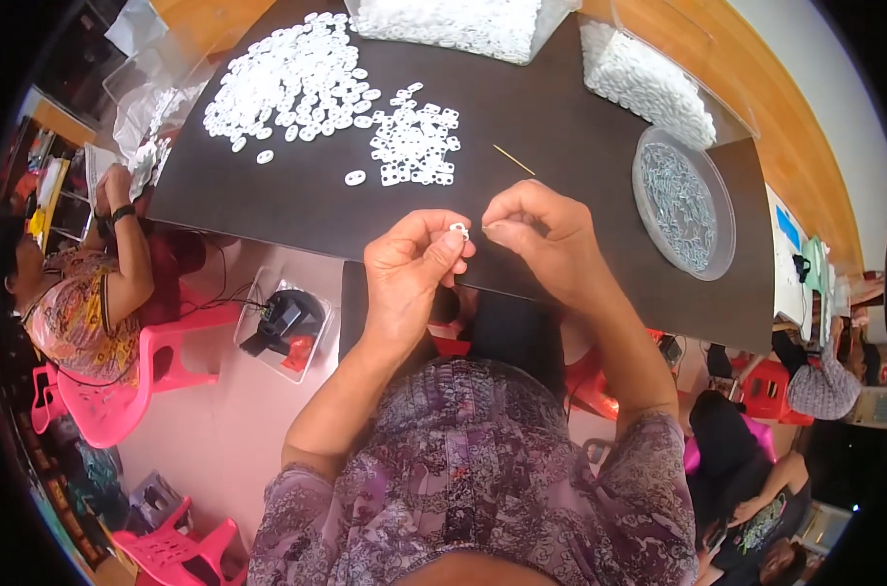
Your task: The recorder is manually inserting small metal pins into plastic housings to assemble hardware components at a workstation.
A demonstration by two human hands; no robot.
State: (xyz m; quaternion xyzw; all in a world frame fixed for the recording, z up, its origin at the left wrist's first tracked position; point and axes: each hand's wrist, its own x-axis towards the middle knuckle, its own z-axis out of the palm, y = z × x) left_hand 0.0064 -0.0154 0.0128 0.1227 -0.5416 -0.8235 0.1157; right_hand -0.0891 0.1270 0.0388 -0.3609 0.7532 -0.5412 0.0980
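Between the thumb and fingers of my left hand (416,259) is a small white plastic piece (459,230) with holes in it. My right hand (546,234) is close by on the right, thumb and fingertips pinched together; whatever may be in them is too small to make out. Beyond my hands lies a cluster of small white square pieces with holes (414,142). A larger heap of white oval pieces (292,78) spreads at the far left, with one stray oval piece (355,178) nearer me. A thin yellow stick (514,159) lies beyond my right hand.
On the right stands a round clear tub (731,230) of small metal parts. Clear bins of white pieces (648,88) line the table's far side. Another person (82,283) sits at the left by a pink chair (175,361); someone else (756,498) is at the lower right.
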